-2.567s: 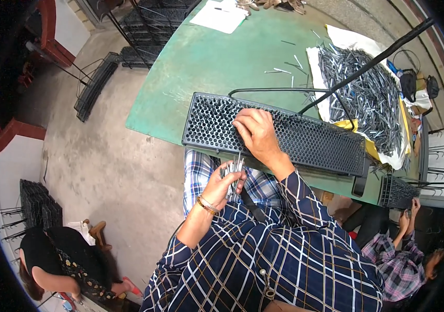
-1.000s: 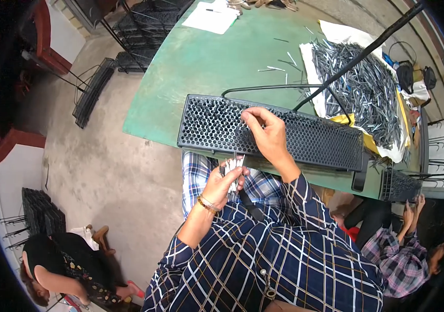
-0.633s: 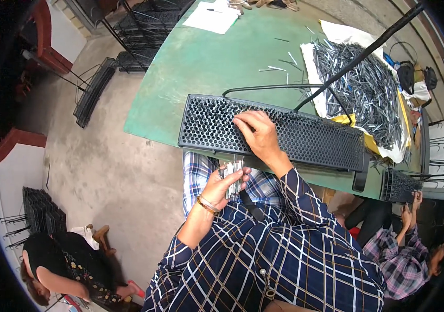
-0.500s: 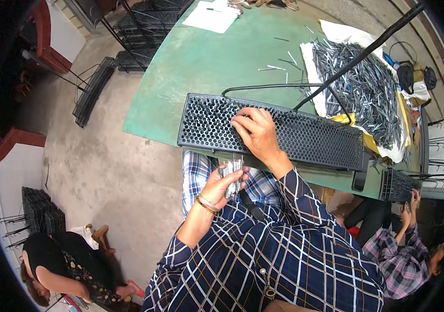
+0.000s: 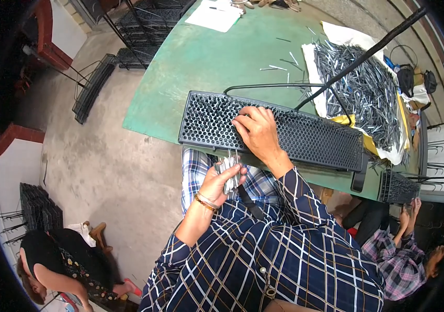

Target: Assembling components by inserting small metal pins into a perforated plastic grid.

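Observation:
A long black perforated panel with a raised rim lies across the near edge of the green table, in front of me. Thin dark pieces stand up from the holes of its left part; the right part shows bare holes. My right hand rests on the panel near its middle, thumb and fingertips pinched together. Whatever is between those fingertips is too small to make out. Below the panel's front edge, my left hand is closed round a bundle of thin grey metal strips, their ends pointing up.
A heap of loose metal strips lies on a white and yellow sack at the right. Black bent rods rise behind the panel. White paper lies at the table's far left. One person works at the right, another sits at the lower left.
The bundle in my left hand has shifted slightly, its ends leaning a little to the left. My right hand keeps nearly the same place on the panel.

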The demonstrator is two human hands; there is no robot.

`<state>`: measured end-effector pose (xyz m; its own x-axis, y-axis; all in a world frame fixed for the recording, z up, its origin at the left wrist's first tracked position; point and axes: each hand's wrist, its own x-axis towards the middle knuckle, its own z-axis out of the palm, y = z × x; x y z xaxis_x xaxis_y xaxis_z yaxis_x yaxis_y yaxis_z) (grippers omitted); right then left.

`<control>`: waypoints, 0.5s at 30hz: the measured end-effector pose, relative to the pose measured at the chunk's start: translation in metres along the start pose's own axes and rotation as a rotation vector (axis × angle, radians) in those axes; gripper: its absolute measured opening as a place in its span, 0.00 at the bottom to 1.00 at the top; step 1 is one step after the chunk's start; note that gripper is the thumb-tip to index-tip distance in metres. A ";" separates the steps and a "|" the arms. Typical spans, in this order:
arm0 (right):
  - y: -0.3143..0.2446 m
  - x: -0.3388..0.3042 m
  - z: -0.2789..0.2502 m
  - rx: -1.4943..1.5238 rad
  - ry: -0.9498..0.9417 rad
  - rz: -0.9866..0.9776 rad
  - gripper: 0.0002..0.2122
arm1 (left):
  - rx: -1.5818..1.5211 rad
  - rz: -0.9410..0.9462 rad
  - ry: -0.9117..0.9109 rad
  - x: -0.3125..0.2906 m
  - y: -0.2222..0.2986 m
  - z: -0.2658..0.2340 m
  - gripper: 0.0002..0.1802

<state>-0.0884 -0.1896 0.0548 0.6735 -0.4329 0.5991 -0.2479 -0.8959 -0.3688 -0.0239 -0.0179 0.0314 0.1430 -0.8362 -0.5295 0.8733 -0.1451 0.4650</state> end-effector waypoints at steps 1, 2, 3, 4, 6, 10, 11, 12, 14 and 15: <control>0.000 0.001 -0.001 -0.007 -0.026 0.012 0.05 | -0.020 0.001 -0.003 0.000 0.000 0.000 0.14; -0.001 0.002 -0.001 -0.005 -0.028 0.011 0.05 | -0.042 0.004 -0.004 0.000 0.000 0.000 0.14; -0.002 0.003 -0.002 0.044 0.018 0.026 0.05 | -0.044 0.004 -0.002 0.000 0.000 -0.001 0.14; -0.002 0.004 -0.003 0.093 0.065 0.042 0.06 | -0.038 0.027 -0.006 0.000 0.000 -0.001 0.13; -0.006 0.000 -0.014 0.251 -0.108 0.169 0.07 | -0.036 0.050 -0.007 0.000 0.001 -0.002 0.13; -0.020 -0.014 -0.026 0.549 -0.433 0.351 0.08 | -0.019 0.081 -0.019 0.000 0.003 0.000 0.12; -0.024 -0.016 -0.028 0.628 -0.481 0.448 0.08 | -0.003 0.104 -0.026 0.001 0.003 0.002 0.12; -0.027 -0.015 -0.030 0.672 -0.480 0.505 0.07 | -0.003 0.102 -0.026 0.001 0.002 0.004 0.12; -0.023 -0.017 -0.029 0.750 -0.458 0.570 0.07 | 0.025 0.103 0.000 0.001 0.001 0.008 0.11; -0.022 -0.016 -0.028 0.828 -0.434 0.633 0.07 | 0.026 0.102 0.000 0.001 0.002 0.009 0.11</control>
<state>-0.1136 -0.1655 0.0736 0.8156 -0.5696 -0.1013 -0.2015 -0.1156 -0.9726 -0.0267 -0.0236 0.0385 0.2308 -0.8472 -0.4785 0.8417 -0.0728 0.5351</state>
